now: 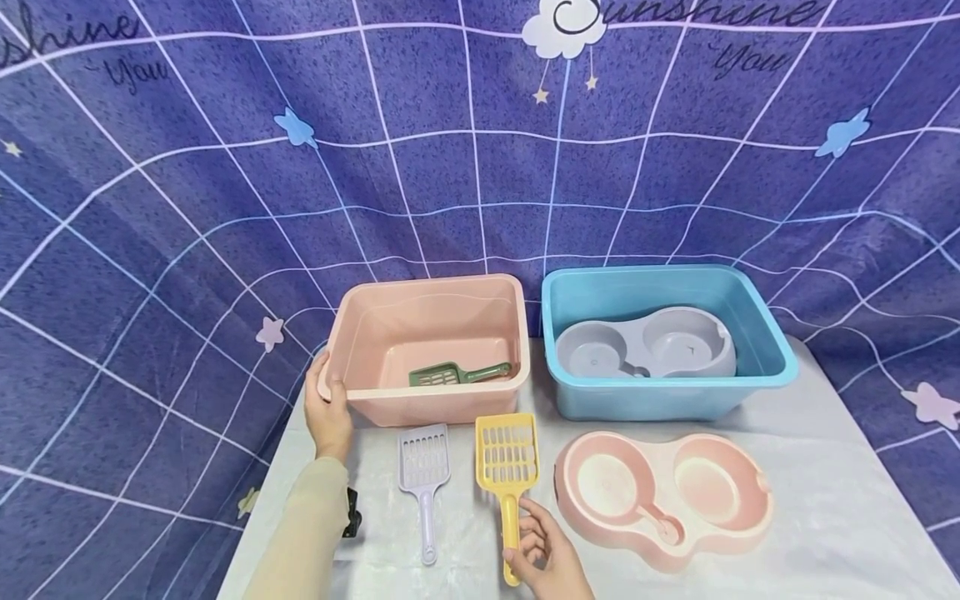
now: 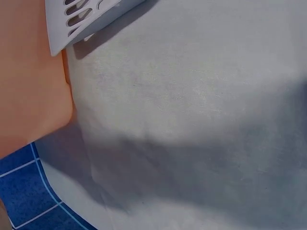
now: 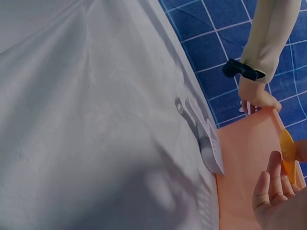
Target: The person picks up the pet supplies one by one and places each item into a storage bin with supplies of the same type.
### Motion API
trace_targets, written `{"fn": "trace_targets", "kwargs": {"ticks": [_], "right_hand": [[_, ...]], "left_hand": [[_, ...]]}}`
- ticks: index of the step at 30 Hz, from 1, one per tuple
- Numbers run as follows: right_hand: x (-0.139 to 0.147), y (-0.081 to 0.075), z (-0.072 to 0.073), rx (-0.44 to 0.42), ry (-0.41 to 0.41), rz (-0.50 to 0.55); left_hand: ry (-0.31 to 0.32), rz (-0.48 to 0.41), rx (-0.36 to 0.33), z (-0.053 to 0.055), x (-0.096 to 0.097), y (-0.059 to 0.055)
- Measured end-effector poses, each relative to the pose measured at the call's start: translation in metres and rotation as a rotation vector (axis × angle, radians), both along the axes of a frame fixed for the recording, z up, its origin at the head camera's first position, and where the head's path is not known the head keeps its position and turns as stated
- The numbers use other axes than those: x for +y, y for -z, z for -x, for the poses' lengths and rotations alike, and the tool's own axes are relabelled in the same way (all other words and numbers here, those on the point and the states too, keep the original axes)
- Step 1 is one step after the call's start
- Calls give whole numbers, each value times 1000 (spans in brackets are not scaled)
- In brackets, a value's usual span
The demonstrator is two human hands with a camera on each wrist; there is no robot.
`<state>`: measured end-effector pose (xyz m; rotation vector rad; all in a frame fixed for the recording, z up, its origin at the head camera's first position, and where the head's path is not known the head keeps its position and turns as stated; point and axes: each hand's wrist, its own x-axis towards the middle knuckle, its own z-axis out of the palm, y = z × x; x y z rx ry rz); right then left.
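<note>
My left hand [image 1: 328, 417] grips the left rim of a pink litter box [image 1: 442, 407]; this hold also shows in the right wrist view. With thumb and fingers, my right hand [image 1: 553, 557] holds the handle of a yellow litter scoop [image 1: 510, 521], its slotted head pointing at the box's front. Inside the pink box lies a green litter scoop [image 1: 483, 372]. A lavender litter scoop [image 1: 426, 508] lies on the table between my hands. The left wrist view shows the pink box's wall [image 2: 29, 81] and part of the lavender scoop [image 2: 55, 31], but not my grip.
Right of the pink box stands a blue litter box [image 1: 645, 398] with a grey double pet bowl [image 1: 633, 337] inside. In front of it sits a pink double pet bowl [image 1: 667, 458]. A patterned blue cloth [image 1: 510, 175] hangs behind the pale-covered table [image 1: 825, 517].
</note>
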<state>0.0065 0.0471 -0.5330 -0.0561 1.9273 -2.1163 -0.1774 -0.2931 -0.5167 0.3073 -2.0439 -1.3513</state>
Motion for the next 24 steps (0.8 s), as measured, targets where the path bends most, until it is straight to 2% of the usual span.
{"fn": "trace_targets", "kwargs": {"ticks": [7, 15, 24], "right_hand": [[1, 0, -2, 67, 34, -1], [1, -3, -6, 236, 120, -2], [6, -13, -5, 261, 182, -30]], "left_hand": [[-3, 5, 23, 1, -1, 1], [5, 6, 26, 2, -2, 2], [-14, 6, 4, 1, -2, 3]]}}
